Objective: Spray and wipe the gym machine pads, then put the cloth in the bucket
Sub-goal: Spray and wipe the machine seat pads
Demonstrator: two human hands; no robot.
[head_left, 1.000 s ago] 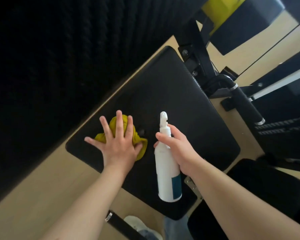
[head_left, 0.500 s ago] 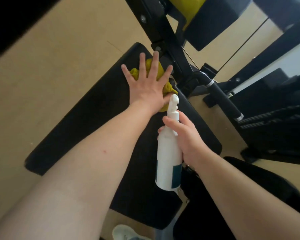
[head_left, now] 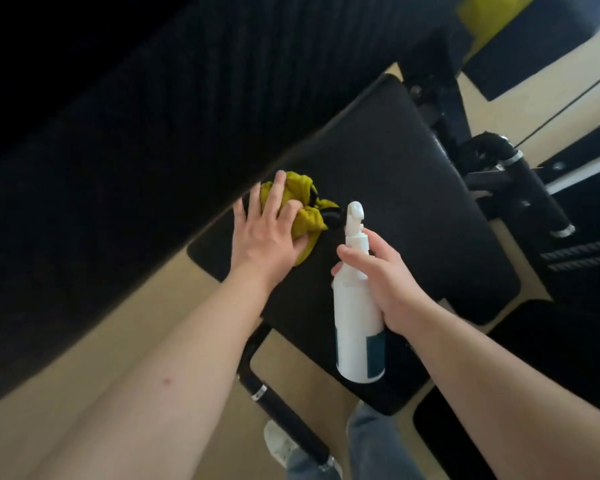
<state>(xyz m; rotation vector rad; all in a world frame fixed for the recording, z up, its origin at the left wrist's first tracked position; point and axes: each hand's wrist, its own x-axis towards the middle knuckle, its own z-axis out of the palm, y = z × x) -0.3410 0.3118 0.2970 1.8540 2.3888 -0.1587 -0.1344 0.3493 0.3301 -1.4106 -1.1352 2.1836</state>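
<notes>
Wiping seems under way, we judge: our left hand [head_left: 264, 237] presses flat, fingers spread, on the yellow cloth [head_left: 303, 218] near the pad [head_left: 413, 202]'s left edge, our right hand [head_left: 385, 282] grips the spray bottle [head_left: 357, 320] just beside it, and the bucket, nowhere in sight, awaits the cloth.

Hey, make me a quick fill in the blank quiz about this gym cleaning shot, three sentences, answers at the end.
1. The left hand presses a ____ cloth onto the black pad.
2. The right hand grips the spray bottle, whose body is mostly ____.
3. In the picture the cloth lies to the ____ of the bottle's nozzle.

Missing words: yellow; white; left.
</notes>
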